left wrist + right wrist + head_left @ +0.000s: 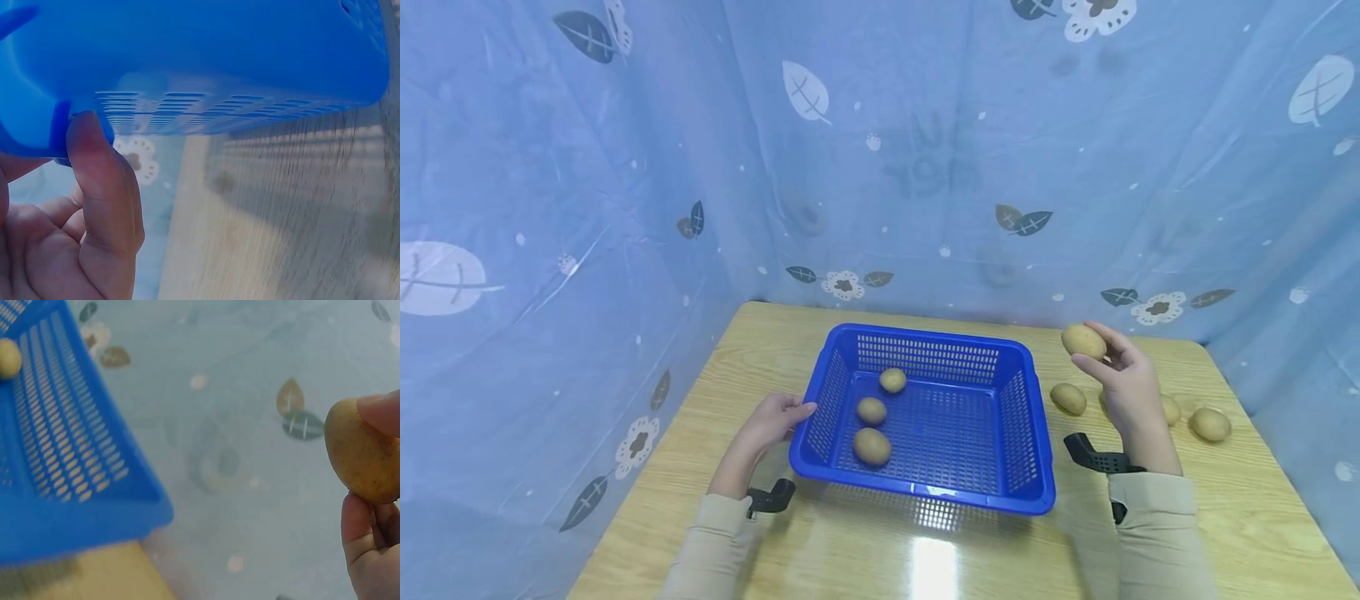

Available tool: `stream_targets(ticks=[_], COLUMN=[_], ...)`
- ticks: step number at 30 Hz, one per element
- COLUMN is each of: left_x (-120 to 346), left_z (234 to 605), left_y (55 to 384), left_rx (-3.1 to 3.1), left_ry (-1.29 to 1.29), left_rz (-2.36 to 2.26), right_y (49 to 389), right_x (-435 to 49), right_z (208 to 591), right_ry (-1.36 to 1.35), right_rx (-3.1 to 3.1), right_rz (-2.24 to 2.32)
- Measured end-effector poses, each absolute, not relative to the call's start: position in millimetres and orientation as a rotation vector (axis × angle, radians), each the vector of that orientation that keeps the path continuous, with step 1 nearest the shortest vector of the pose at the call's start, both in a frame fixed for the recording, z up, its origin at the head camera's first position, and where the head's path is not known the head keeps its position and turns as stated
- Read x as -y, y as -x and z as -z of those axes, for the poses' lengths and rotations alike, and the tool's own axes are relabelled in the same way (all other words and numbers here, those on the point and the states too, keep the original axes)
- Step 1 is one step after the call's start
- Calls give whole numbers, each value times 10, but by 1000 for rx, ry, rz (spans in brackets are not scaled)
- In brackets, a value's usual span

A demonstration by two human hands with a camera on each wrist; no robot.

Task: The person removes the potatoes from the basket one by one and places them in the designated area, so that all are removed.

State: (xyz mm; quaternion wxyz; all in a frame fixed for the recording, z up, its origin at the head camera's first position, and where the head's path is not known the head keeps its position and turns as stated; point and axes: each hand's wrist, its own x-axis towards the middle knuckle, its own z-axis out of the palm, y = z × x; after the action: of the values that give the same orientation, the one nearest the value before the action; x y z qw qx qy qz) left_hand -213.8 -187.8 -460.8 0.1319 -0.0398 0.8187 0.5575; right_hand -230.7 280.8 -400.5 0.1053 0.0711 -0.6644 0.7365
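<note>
My left hand (772, 422) grips the left rim of a blue plastic basket (925, 493), its thumb over the edge. The left wrist view shows the thumb and fingers pinching that rim (37, 140). Three potatoes lie inside toward the basket's left: a small one (892, 380) at the back, another (871, 411) in the middle and a larger one (872, 447) in front. Off the basket's right side, my right hand (1126, 379) holds a potato (1083, 342) between thumb and fingers, raised above the table. The right wrist view shows this potato (359, 453) close up.
Several loose potatoes lie on the wooden table (1240, 500) right of the basket, one (1068, 399) near its wall and another (1211, 425) farthest right. My right hand partly covers others. A blue patterned curtain (925, 167) hangs behind and along both sides.
</note>
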Motion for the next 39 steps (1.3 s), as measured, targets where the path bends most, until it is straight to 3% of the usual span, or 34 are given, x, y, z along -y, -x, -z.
stream_targets(ticks=[20, 31, 39], left_x=[1885, 1890, 1884], left_z=[4616, 4631, 4632], left_y=[2136, 2140, 2152], left_rx=[-2385, -2380, -2399], left_ry=[104, 94, 133], left_rz=[-1613, -1624, -1597], right_y=[2006, 1897, 1933], right_x=[-3143, -3225, -3205], right_z=[4846, 5153, 5254], right_ry=[101, 312, 235], right_rx=[1923, 2555, 2810], right_rz=[-2285, -1803, -1588])
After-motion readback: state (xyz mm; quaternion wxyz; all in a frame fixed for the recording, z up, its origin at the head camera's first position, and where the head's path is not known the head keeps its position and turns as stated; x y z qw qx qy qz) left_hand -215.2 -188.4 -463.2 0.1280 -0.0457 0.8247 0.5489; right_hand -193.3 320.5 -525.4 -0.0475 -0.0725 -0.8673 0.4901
